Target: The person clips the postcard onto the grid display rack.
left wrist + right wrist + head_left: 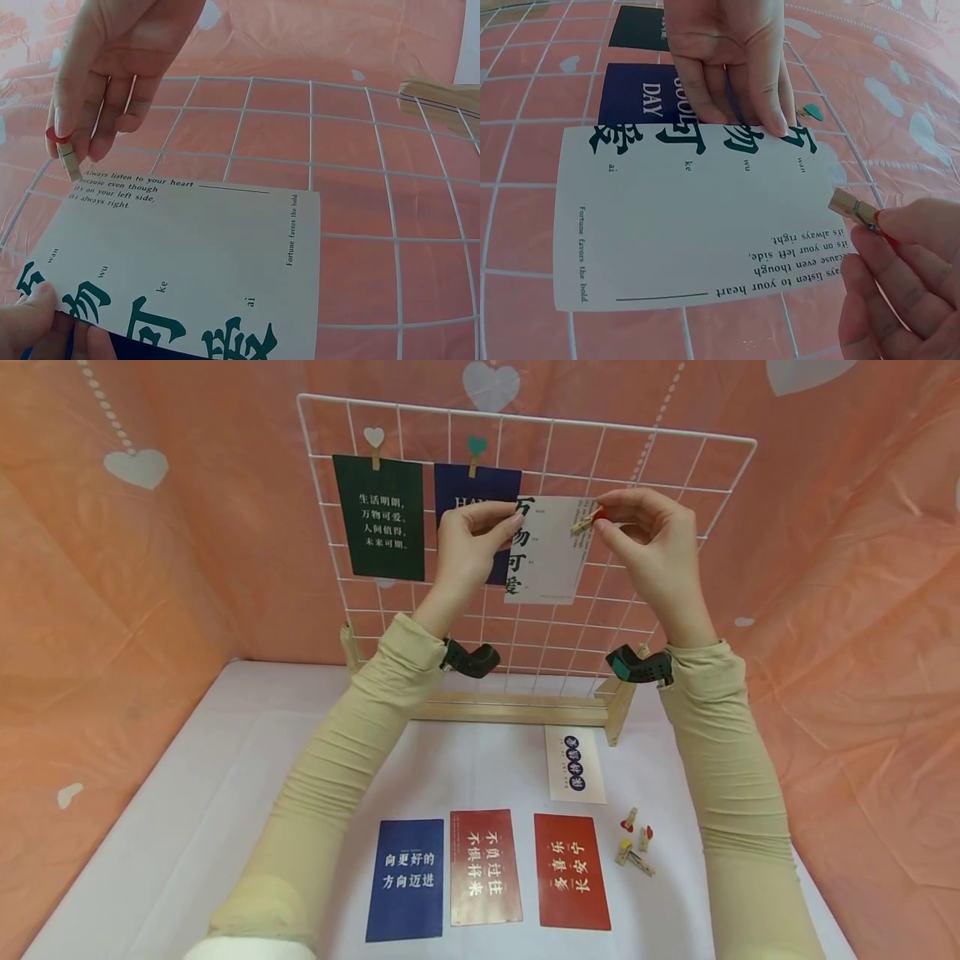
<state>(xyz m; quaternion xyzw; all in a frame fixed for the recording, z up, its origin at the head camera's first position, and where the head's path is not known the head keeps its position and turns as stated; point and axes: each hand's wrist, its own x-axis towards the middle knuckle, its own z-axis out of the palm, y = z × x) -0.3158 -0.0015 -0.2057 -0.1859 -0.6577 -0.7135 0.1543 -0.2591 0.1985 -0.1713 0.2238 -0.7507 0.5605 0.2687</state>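
In the head view a white card [551,556] with large green characters stands in front of the white wire grid [630,468]. My left hand [476,539] pinches the card's left edge near its top, thumb in front. My right hand [656,535] pinches a small wooden clothespin [583,525] with a red piece on it, near the card's upper right corner. The right wrist view shows the clothespin [853,208] pointing toward the card's edge; whether they touch I cannot tell. Partly behind my left hand hangs a dark blue card [480,485], and left of it a green card [378,518].
Heart clothespins, one white [374,437] and one teal [477,446], hold the hanging cards. On the table lie a blue card [407,881], two red cards [486,868] [572,872], a white card [574,764] and several clothespins [634,852]. A wooden base [517,710] supports the grid.
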